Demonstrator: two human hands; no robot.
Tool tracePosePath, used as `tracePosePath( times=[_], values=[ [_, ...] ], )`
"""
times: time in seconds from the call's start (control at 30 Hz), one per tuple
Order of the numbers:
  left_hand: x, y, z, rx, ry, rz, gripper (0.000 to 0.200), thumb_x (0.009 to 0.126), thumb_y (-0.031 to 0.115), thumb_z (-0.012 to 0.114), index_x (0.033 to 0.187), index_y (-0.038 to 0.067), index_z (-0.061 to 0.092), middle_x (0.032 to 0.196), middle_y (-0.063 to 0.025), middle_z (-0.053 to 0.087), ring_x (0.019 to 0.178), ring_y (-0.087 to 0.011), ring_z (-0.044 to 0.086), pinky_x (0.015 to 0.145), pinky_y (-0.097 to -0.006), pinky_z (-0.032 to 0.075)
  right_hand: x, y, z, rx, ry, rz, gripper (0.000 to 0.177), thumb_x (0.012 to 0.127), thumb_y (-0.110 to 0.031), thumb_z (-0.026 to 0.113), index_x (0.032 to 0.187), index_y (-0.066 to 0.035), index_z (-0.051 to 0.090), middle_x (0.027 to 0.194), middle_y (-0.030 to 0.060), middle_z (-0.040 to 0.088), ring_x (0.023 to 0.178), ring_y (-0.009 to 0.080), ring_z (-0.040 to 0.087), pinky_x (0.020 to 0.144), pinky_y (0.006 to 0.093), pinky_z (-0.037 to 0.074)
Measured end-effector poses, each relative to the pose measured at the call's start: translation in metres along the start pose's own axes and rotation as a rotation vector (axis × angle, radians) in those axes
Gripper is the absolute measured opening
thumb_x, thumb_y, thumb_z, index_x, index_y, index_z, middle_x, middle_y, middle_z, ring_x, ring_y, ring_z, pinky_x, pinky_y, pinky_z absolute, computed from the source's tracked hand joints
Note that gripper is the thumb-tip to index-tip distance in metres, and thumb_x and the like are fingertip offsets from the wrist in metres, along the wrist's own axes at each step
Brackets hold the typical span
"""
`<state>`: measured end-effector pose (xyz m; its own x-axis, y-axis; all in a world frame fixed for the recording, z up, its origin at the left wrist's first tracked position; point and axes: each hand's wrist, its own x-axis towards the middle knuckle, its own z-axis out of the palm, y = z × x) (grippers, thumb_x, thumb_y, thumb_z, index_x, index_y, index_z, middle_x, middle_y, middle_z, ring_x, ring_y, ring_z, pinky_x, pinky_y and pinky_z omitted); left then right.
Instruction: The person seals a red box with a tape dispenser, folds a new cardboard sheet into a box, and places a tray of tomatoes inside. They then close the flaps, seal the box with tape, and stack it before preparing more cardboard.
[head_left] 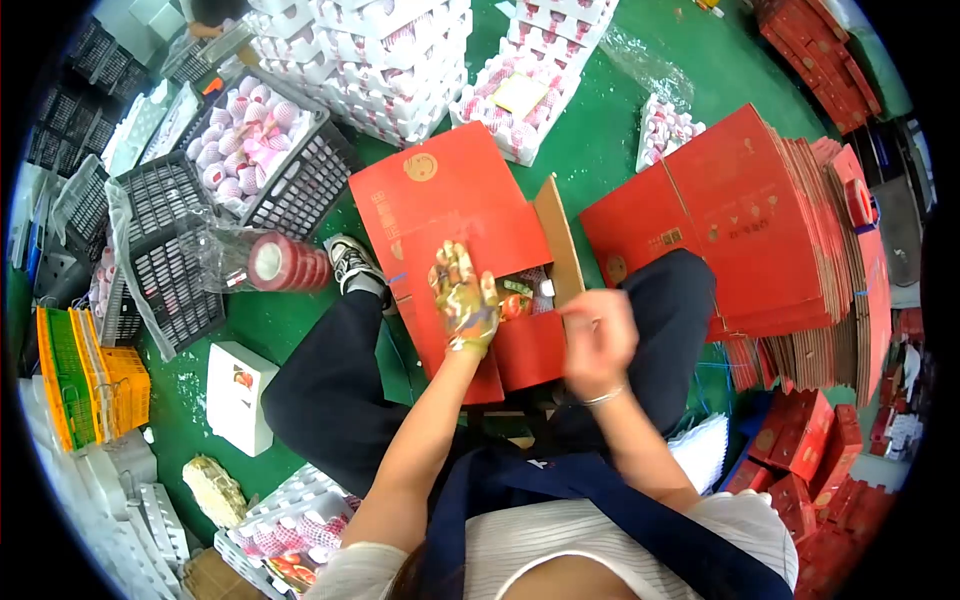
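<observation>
Between my knees stands a red cardboard box (pixel 455 200) with its large flap spread out and a brown inner flap (pixel 558 238) raised on the right. My left hand (pixel 466 305), in a camouflage-patterned glove, lies flat on the red cardboard with its fingers stretched out. Through the gap beside it, red-and-green printed contents (pixel 516 298) show, mostly hidden. My right hand (pixel 600 340), bare with a bracelet at the wrist, is at the box's right front corner. Its fingers are curled together and blurred; whatever they may hold cannot be made out.
Flattened red cartons (pixel 720 230) are stacked at right. A black crate (pixel 310 170) of foam-netted fruit stands at left, near red tape rolls (pixel 290 262). White foam trays (pixel 390 70) are piled ahead. A white box (pixel 238 398) and yellow crates (pixel 95 380) are at left.
</observation>
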<state>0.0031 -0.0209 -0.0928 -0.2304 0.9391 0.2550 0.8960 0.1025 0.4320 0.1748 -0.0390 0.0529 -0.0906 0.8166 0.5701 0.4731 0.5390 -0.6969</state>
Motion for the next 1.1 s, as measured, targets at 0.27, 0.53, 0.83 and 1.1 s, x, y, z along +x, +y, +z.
tracePosePath(
  times=[0.27, 0.53, 0.83, 1.1],
  values=[
    [0.002, -0.001, 0.028, 0.164, -0.057, -0.025, 0.06, 0.094, 0.029, 0.048, 0.141, -0.008, 0.04, 0.151, -0.0227, 0.035, 0.142, -0.0374, 0.03, 0.116, -0.0519, 0.017, -0.023, 0.166, 0.082, 0.348, -0.277, 1.048, 0.065, 0.102, -0.049, 0.04, 0.147, -0.003, 0.037, 0.151, 0.0123, 0.039, 0.141, 0.0241, 0.033, 0.116, 0.0317, 0.022],
    [0.001, -0.023, 0.023, -0.466, 0.073, -0.133, 0.034, 0.1, 0.018, 0.044, 0.122, -0.001, 0.06, 0.137, -0.0157, 0.054, 0.136, -0.0338, 0.041, 0.114, -0.0481, 0.026, -0.04, 0.101, 0.151, -0.817, -0.501, 0.341, 0.071, 0.096, -0.048, 0.046, 0.151, -0.007, 0.029, 0.155, 0.0311, 0.018, 0.139, 0.0556, 0.018, 0.113, 0.0614, 0.017],
    [-0.101, -0.108, 0.046, -1.863, 0.161, -1.106, 0.043, 0.097, 0.01, 0.055, 0.136, 0.003, 0.037, 0.129, -0.0125, 0.052, 0.111, -0.0297, 0.057, 0.093, -0.0458, 0.055, -0.021, 0.104, 0.113, -0.453, -0.478, 0.497, 0.078, 0.082, -0.053, 0.068, 0.147, -0.02, 0.039, 0.153, 0.026, 0.022, 0.132, 0.0476, 0.033, 0.109, 0.0569, 0.031],
    [-0.086, -0.059, 0.037, -1.605, 0.115, -1.058, 0.063, 0.093, 0.01, 0.062, 0.142, 0.002, 0.023, 0.142, -0.0274, 0.035, 0.127, -0.044, 0.047, 0.102, -0.0451, 0.049, 0.022, 0.131, 0.14, -0.366, -0.488, 0.492, 0.1, 0.071, -0.048, 0.08, 0.147, -0.007, 0.03, 0.135, 0.0205, 0.046, 0.125, 0.0383, 0.044, 0.105, 0.0483, 0.038]
  ],
)
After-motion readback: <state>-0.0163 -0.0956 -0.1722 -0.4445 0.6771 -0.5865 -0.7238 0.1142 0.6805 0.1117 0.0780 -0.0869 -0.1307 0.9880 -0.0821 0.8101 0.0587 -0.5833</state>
